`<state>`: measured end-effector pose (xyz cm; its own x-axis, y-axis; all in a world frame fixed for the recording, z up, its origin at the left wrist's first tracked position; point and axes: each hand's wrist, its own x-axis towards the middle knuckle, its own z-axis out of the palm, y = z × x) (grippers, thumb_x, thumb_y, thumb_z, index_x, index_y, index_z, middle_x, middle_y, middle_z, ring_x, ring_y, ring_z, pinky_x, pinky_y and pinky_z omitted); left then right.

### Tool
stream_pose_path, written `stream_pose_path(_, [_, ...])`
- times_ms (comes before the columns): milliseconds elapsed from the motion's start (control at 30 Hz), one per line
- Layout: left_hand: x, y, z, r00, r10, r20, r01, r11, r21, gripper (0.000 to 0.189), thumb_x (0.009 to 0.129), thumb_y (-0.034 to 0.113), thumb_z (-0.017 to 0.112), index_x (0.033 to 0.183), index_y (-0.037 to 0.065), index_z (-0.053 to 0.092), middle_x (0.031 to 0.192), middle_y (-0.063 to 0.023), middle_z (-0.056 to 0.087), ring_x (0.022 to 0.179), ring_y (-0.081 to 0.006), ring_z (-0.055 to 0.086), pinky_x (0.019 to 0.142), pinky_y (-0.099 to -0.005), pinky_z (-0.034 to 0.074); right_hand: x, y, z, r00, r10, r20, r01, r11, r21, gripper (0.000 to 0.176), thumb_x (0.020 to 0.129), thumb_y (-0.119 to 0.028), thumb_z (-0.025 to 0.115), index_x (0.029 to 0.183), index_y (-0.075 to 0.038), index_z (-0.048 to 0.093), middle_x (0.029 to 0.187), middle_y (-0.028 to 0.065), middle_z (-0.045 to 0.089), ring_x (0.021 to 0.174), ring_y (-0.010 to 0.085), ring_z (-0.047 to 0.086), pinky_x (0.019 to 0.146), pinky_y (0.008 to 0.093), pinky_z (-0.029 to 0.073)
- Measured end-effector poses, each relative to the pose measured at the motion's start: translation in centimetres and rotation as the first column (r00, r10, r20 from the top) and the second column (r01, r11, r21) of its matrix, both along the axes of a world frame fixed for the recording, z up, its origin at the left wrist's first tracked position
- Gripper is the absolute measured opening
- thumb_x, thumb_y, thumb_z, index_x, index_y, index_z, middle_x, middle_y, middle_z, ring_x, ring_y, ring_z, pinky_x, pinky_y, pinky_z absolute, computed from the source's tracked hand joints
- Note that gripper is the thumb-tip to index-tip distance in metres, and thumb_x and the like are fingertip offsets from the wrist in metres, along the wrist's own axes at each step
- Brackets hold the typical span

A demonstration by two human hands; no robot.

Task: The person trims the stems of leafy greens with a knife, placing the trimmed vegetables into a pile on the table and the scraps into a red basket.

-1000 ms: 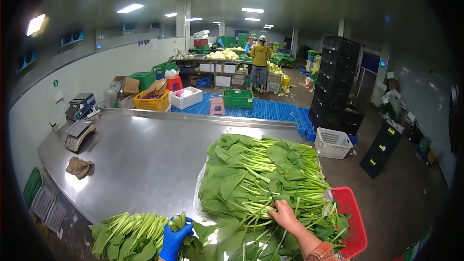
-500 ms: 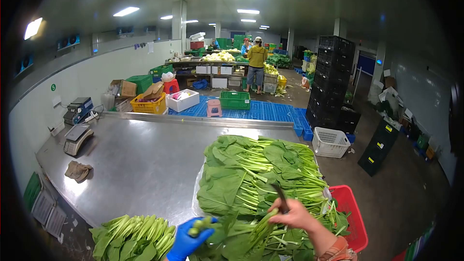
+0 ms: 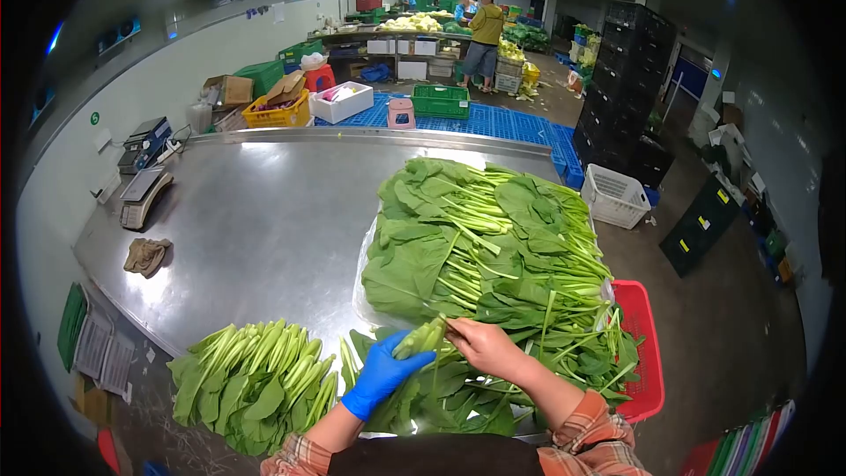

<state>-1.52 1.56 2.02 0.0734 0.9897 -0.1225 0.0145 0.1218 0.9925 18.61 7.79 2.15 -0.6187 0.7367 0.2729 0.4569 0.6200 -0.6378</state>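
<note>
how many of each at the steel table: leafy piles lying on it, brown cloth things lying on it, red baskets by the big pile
leafy piles: 2 (small left pile, big right pile)
brown cloth thing: 1
red basket: 1
total: 4

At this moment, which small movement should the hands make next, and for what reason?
Probably the right hand should tidy the stalk ends while the left hand holds the bunch of greens still. The gloved left hand is closed around the bunch, and the right fingertips are already at its ends. I cannot tell whether they hold a tool.
</note>
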Motion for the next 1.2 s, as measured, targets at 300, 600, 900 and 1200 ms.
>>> stream_pose_path(300, [-2.2, 0.2, 0.9, 0.961, 0.100, 0.258, -0.134, 0.984, 0.119, 0.033, 0.076, 0.007, 0.073, 0.106, 0.000, 0.060, 0.095, -0.0061, 0.065, 0.085, -0.0135, 0.061, 0.078, -0.0268, 0.049, 2.6, 1.4, -2.8, 0.999, -0.034, -0.003, 0.031, 0.945, -0.326, 0.034, 0.091, -0.016, 0.054, 0.123, -0.004, 0.054, 0.093, 0.0124, 0.068, 0.086, 0.0269, 0.066, 0.078, 0.0342, 0.050])
stream_pose_path(600, [-0.7, 1.4, 0.3, 0.977, -0.199, 0.074, 0.199, 0.980, 0.008, 0.036, 0.075, 0.013, 0.076, 0.107, 0.002, 0.061, 0.096, -0.0023, 0.064, 0.085, -0.0098, 0.059, 0.076, -0.0250, 0.048, -0.6, -1.8, 2.3, 0.891, -0.090, -0.445, -0.080, 0.934, -0.348, 0.048, 0.089, -0.026, 0.063, 0.130, -0.005, 0.049, 0.106, 0.0046, 0.061, 0.084, 0.0136, 0.055, 0.076, 0.0284, 0.046])
stream_pose_path(900, [-8.6, 1.1, 2.0, 0.885, 0.289, 0.365, -0.365, 0.918, 0.158, 0.044, 0.077, 0.014, 0.065, 0.117, 0.001, 0.052, 0.084, -0.0079, 0.061, 0.074, -0.0162, 0.061, 0.070, -0.0289, 0.051, 7.3, -1.3, 4.9, 0.879, -0.466, -0.100, 0.241, 0.616, -0.750, 0.029, 0.088, -0.032, 0.062, 0.100, -0.005, 0.063, 0.071, -0.0014, 0.057, 0.061, 0.0080, 0.053, 0.055, 0.0263, 0.046])
stream_pose_path(1200, [-24.9, -4.6, 10.8, 0.275, 0.946, -0.174, -0.600, 0.310, 0.738, 0.038, 0.081, 0.012, 0.070, 0.116, 0.003, 0.059, 0.093, -0.0061, 0.066, 0.076, -0.0135, 0.062, 0.069, -0.0267, 0.049, 23.5, -0.5, -6.1, 0.533, -0.818, -0.217, 0.798, 0.571, -0.193, 0.045, 0.089, -0.020, 0.059, 0.126, 0.003, 0.050, 0.116, 0.0159, 0.060, 0.085, 0.0174, 0.061, 0.076, 0.0292, 0.048])
